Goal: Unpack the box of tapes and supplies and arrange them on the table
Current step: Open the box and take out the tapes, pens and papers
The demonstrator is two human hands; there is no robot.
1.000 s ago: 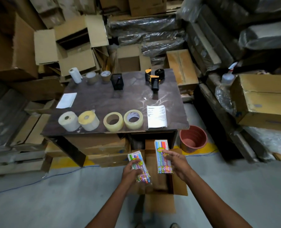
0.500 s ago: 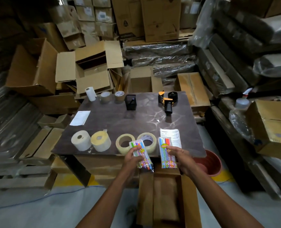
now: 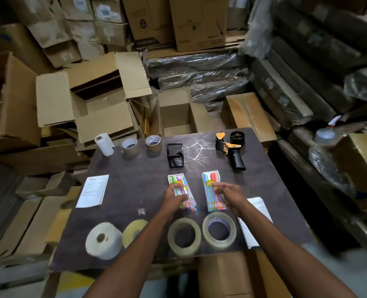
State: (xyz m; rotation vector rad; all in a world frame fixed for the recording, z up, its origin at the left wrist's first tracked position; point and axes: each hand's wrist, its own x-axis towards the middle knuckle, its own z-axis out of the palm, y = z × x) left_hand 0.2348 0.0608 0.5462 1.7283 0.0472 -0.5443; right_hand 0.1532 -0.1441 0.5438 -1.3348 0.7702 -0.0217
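Change: both marker packs, held in the air over the open box a second ago and at the worktop's near edge half a second ago, now lie flat mid-worktop; the view has moved forward over the top.
Left hand (image 3: 175, 195): fingers curled on the left pack (image 3: 181, 193), pressing it to the worktop (image 3: 135, 181).
Right hand (image 3: 228, 195): fingers spread and loose, fingertips touching the right pack (image 3: 212, 193); not clamped on it.
Packs: side by side, a little apart, long sides running away from the person; clear sleeves with coloured markers and a yellow-red label, its writing too blurred to read.
Near row: white roll (image 3: 103, 240), yellow roll (image 3: 134, 230) partly behind the left forearm, two clear tape rolls (image 3: 183, 237) (image 3: 219, 230), all lying flat just in front of the packs.
Papers: one printed sheet (image 3: 92, 191) at the left, another (image 3: 254, 224) at the right, partly under the right forearm; print illegible.
Far row: upright white roll (image 3: 104, 144), two brown tape rolls (image 3: 130, 147) (image 3: 153, 143), black mesh holder (image 3: 174, 154), black and orange tape dispenser (image 3: 231, 149).
Writing: white labels on stacked cartons (image 3: 105, 11) behind, none readable.
Box: carton (image 3: 223, 274) below the near edge, between the forearms; inside not visible.
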